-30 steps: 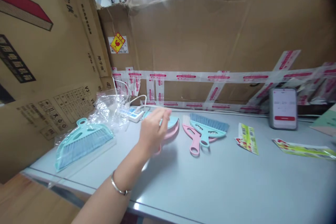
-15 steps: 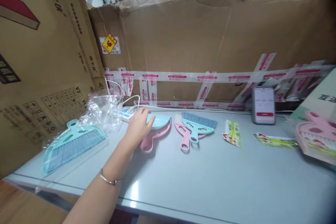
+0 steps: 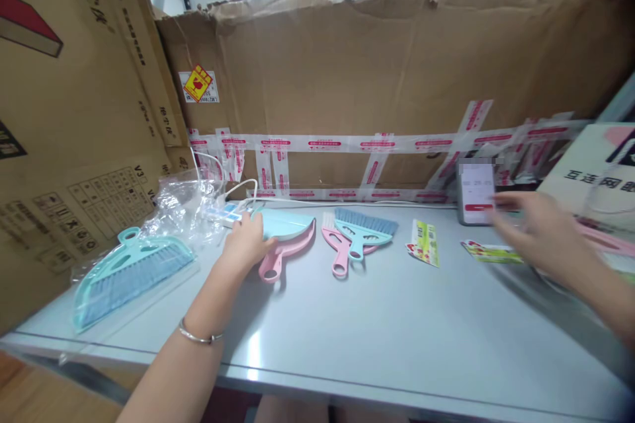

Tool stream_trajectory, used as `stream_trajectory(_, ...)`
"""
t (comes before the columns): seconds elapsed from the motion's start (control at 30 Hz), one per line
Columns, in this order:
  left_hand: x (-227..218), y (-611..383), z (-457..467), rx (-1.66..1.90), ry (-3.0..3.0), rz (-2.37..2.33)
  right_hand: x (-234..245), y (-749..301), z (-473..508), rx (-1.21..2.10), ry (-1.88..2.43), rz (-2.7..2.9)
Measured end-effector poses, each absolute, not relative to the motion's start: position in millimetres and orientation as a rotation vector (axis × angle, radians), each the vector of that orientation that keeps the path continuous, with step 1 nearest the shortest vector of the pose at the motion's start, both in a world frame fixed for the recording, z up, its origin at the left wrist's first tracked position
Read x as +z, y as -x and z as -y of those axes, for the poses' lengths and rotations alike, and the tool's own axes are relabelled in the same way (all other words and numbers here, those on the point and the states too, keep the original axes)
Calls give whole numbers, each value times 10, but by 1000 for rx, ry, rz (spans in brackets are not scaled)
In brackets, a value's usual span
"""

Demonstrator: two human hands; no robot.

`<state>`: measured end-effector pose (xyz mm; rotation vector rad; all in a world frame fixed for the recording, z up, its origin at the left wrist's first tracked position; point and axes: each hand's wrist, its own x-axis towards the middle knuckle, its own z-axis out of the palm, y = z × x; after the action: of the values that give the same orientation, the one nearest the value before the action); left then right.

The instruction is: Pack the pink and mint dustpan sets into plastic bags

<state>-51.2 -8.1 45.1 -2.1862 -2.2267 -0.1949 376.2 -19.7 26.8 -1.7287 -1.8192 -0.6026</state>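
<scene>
My left hand [image 3: 247, 242] is closed around the handle end of a light-blue dustpan [image 3: 288, 223], which lies over a pink dustpan [image 3: 280, 258]. My fingers hide most of the blue handle. My right hand [image 3: 540, 225] is smeared by motion and reaches in from the right, its fingertips near the lower edge of an upright phone [image 3: 475, 188]. Whether it touches the phone I cannot tell. Between the hands, a blue brush [image 3: 367, 232] rests across a pink brush [image 3: 340, 252]. Behind my right wrist, a pink handle [image 3: 608, 238] shows in part.
At the left lies a bagged blue dustpan-and-brush set [image 3: 131, 277], with crumpled clear plastic [image 3: 181, 208] behind it. Two printed cards [image 3: 425, 242] [image 3: 489, 252] lie right of the brushes. Large cardboard boxes [image 3: 322, 73] wall the table [image 3: 347, 330] at the back and left.
My right hand has come into view from the right and moved to the phone. My left hand stays at the blue dustpan. The camera view has shifted slightly.
</scene>
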Motion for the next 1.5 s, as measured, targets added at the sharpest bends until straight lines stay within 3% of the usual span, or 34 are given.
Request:
stream_trajectory(0.13, 479, 597, 77, -161, 2201, 2351, 59, -3244, -139, -200, 1536, 2448)
stream_trajectory(0.4, 498, 674, 24, -339, 2115, 2270, -355, -3015, -254, -184, 1322, 2470)
stream_trajectory(0.57, 615, 712, 22, -1084, 1963, 2078, -349, -3012, -241, -262, 1291, 2436)
stream_trajectory(0.8, 688, 717, -24, -2349, 1765, 1310, -371, -2958, -207, -363, 1288, 2343)
stream_trajectory(0.93, 861, 670, -23, -2755, 1909, 972, -352, -2942, -187, -376, 1284, 2304)
stream_trajectory(1.07, 1117, 394, 126, -2706, 2420, 871, -342, -2933, -187, -358, 1273, 2269)
stream_trajectory(1.23, 1092, -114, 295, -2221, 3228, 1095, -336, -2943, -187, -304, 1275, 2167)
stream_trajectory(1.33, 941, -307, 306, -1996, 3425, 1171, -316, -2973, -189, -253, 1280, 2054)
stream_trajectory(1.5, 793, -405, 264, -2061, 3449, 1081, -253, -3031, -198, -139, 1286, 1753)
